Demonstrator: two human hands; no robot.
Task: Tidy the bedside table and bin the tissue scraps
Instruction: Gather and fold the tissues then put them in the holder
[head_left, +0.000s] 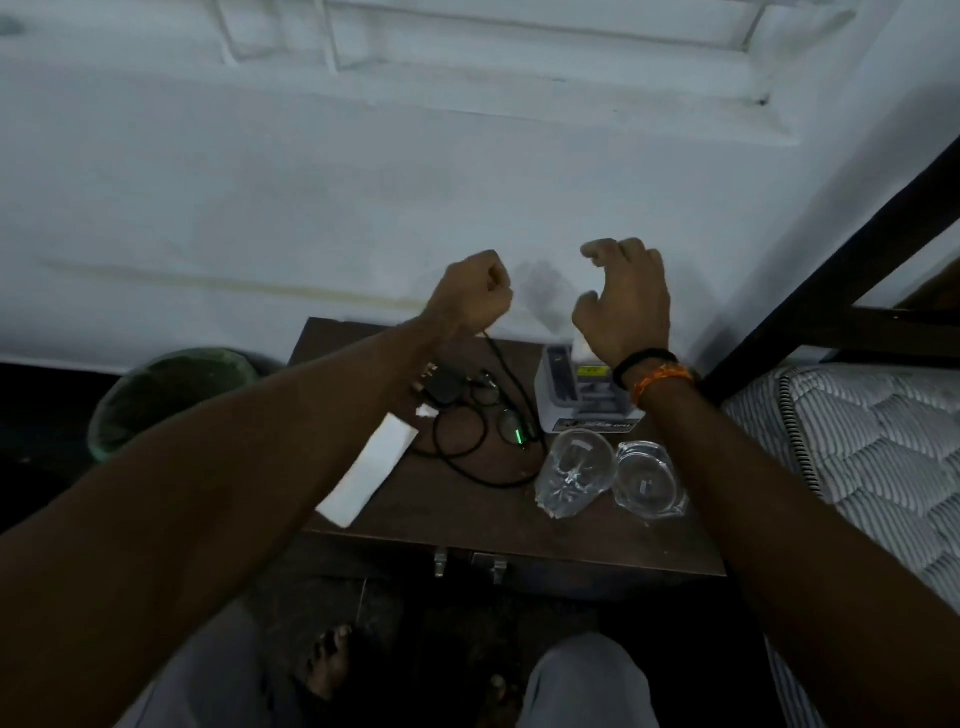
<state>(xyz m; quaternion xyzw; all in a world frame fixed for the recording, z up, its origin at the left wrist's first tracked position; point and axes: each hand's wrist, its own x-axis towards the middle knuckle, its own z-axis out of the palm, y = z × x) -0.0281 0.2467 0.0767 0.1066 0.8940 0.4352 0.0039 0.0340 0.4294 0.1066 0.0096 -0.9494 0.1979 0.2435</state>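
The room is dim, lit with a cold bluish cast. A dark brown wooden bedside table (467, 525) stands against a whitewashed wall (260, 182), and two small metal latches (470, 564) hang on its front edge. Above the table, high on the wall, a recessed moulded frame (519, 47) is painted the same white, and a faint yellowish streak (208, 283) crosses the plaster to the table's upper left. Right of the table a quilted, striped mattress (857, 457) lies close beside it, with a dark bed frame (831, 260) rising diagonally behind. Below the table the floor (457, 654) is dark and mottled.
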